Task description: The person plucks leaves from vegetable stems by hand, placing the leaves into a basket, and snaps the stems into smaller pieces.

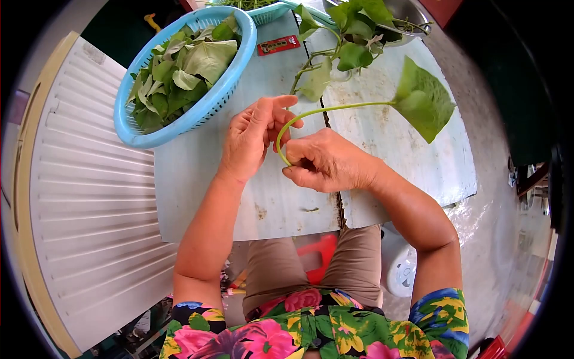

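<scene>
A long green stem curves up from my right hand and ends in one broad leaf at the right. My right hand is closed on the lower end of the stem. Beside it, my left hand has its fingers apart, close to the stem's bend; whether they touch it is unclear. Just beyond my hands lies a leafy vine. A blue oval basket full of loose leaves stands at the upper left.
The pale worktop has a dark seam down its middle. A red packet lies near the back. Behind are a second basket with greens and a metal bowl. A ribbed white panel stands at the left.
</scene>
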Action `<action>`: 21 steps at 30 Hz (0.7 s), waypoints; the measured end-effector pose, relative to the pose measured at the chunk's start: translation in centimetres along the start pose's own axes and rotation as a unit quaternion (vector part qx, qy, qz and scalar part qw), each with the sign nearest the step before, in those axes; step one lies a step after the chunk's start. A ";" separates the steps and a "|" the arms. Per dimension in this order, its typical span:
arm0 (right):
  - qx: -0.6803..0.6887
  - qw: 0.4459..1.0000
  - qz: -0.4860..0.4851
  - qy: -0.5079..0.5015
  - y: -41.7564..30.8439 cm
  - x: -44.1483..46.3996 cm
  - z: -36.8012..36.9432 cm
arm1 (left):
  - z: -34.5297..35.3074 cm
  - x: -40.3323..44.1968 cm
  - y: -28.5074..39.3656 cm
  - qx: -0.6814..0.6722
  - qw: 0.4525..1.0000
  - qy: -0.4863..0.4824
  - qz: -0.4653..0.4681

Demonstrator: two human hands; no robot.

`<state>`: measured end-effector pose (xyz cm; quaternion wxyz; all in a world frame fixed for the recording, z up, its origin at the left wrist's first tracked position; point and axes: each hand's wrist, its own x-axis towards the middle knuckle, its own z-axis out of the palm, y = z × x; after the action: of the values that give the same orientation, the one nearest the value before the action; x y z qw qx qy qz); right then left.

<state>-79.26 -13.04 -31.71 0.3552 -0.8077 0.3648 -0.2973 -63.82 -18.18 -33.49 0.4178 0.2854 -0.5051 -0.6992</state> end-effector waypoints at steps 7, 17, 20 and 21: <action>0.082 0.992 0.020 -0.097 -0.6 -0.1 0.7 | -0.5 -0.2 1.1 -0.085 0.993 -0.071 -0.039; 0.097 0.982 0.015 -0.164 -0.4 -0.3 1.4 | -0.5 -0.1 1.2 -0.143 0.984 -0.064 -0.087; 0.089 0.981 0.009 -0.175 -0.5 -0.4 1.8 | -1.0 0.0 1.1 -0.160 0.980 -0.084 -0.088; 0.089 0.980 0.007 -0.176 -0.6 -0.4 1.8 | -1.0 -0.1 1.1 -0.159 0.980 -0.083 -0.088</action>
<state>-77.88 -11.80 -32.32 0.4867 -0.8096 0.2747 -0.1794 -62.64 -18.75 -32.76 0.3517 0.1995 -0.3931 -0.8258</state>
